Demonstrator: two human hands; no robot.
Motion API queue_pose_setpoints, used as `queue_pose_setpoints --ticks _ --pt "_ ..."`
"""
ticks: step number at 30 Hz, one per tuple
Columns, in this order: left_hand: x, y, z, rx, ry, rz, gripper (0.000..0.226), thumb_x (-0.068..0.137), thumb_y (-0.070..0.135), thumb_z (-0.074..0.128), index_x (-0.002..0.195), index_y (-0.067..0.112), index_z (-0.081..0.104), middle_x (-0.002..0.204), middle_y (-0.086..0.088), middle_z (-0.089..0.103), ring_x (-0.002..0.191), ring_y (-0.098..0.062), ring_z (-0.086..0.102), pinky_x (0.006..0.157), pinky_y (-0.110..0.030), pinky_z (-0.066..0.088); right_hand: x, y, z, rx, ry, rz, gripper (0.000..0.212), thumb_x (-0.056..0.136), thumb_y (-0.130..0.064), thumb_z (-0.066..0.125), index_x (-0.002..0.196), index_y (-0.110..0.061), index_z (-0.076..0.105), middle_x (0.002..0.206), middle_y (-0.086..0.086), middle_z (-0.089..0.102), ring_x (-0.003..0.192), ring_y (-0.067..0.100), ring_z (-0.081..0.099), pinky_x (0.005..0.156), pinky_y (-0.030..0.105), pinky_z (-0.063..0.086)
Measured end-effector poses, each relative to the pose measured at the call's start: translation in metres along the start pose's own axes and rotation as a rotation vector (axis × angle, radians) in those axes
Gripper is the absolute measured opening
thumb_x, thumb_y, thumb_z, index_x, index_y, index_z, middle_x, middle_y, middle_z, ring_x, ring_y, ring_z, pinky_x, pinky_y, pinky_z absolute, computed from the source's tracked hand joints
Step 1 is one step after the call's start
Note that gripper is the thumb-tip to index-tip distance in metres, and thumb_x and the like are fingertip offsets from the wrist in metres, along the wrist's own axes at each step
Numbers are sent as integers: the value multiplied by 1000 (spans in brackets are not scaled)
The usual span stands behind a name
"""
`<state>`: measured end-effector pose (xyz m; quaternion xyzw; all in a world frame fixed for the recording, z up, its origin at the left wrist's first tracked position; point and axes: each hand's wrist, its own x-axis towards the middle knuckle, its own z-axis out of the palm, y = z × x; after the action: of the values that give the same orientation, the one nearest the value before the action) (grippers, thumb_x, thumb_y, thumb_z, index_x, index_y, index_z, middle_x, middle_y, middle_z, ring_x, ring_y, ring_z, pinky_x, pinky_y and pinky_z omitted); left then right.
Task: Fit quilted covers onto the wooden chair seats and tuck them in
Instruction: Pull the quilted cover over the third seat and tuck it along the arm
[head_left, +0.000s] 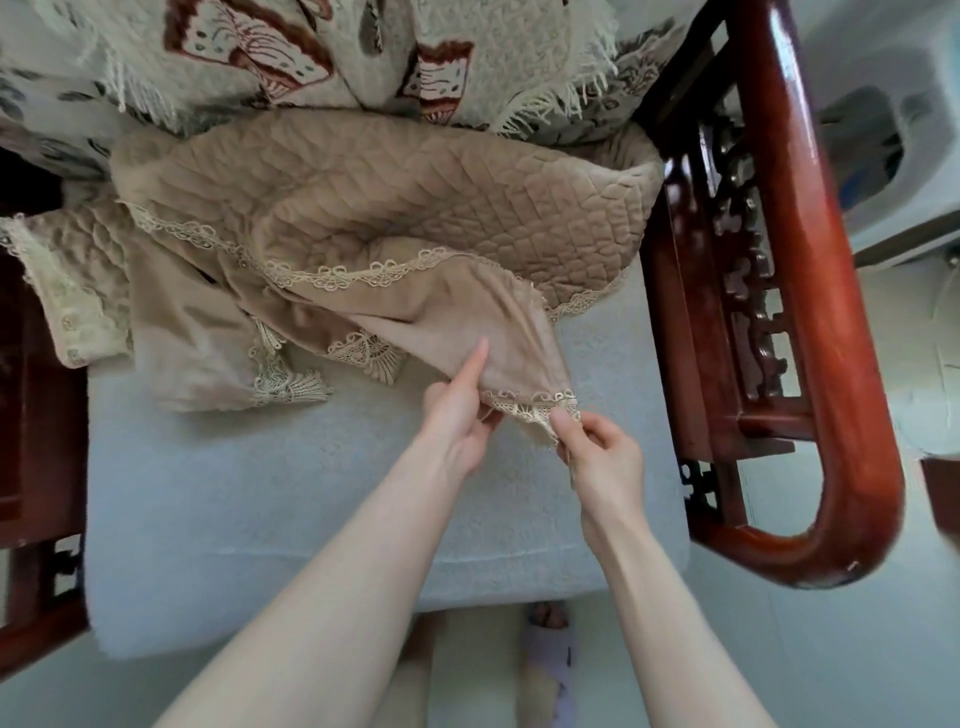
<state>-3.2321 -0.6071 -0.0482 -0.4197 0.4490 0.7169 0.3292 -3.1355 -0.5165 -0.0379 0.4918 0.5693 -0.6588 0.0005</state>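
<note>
Pinching the lace-trimmed near corner of the quilted cover (441, 208) above the pale seat cushion (311, 493), left hand (457, 421) with forefinger straight and other fingers partly hidden under cloth, right hand (602, 452) curled on the trim, the rest heaped far against a fringed throw (260, 52).

Quilted cover (415, 208): tan, diamond-stitched, cream lace trim along edges. Crumpled and folded over itself, smooth underside showing. Heaped across far half of chair seat (311, 519), far right edge curled upward. Near corner lifted off seat, pinched by left hand (457, 421) and right hand (605, 457). Chair seat: pale grey cushion, near half uncovered.
</note>
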Motion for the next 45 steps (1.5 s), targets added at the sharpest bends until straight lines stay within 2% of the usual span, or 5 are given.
queue_pose_setpoints --ticks 6,16,32,39,45 --pt "-44 -50 -13 -12 113 95 9 88 12 67 80 11 63 64 4 70 62 -10 65 63 -26 50 -19 7 -32 51 -64 80 12 88 -13 67 77 -15 64 75 -2 62 77 10 55 73 20 41" --pt "-112 -157 -38 -28 231 141 8 91 16 65 93 9 65 82 -3 69 71 -12 64 54 -20 51 -61 21 -82 77 -380 280 20 71 -35 74 80 -18 70 76 -12 70 72 -5 64 74 22 38" --pt "-109 -155 -57 -369 50 26 30 90 12 61 120 8 58 96 -8 70 87 -19 67 82 -32 53 -89 75 -158 303 -116 306 11 93 0 56 87 -7 62 83 8 68 78 17 65 75 26 51" --pt "-129 -182 -75 -200 158 137 8 90 18 65 85 11 65 72 -5 70 64 -17 66 66 -26 51 -93 89 -175 347 -62 334 7 96 -7 53 90 -9 56 83 8 64 76 18 61 73 30 48" --pt "-164 -246 -99 -144 83 46 10 92 15 60 100 10 65 81 -5 73 67 -16 69 56 -24 55 -114 110 -166 352 -118 489 32 96 -21 55 122 -2 58 97 12 69 84 22 67 69 33 53"
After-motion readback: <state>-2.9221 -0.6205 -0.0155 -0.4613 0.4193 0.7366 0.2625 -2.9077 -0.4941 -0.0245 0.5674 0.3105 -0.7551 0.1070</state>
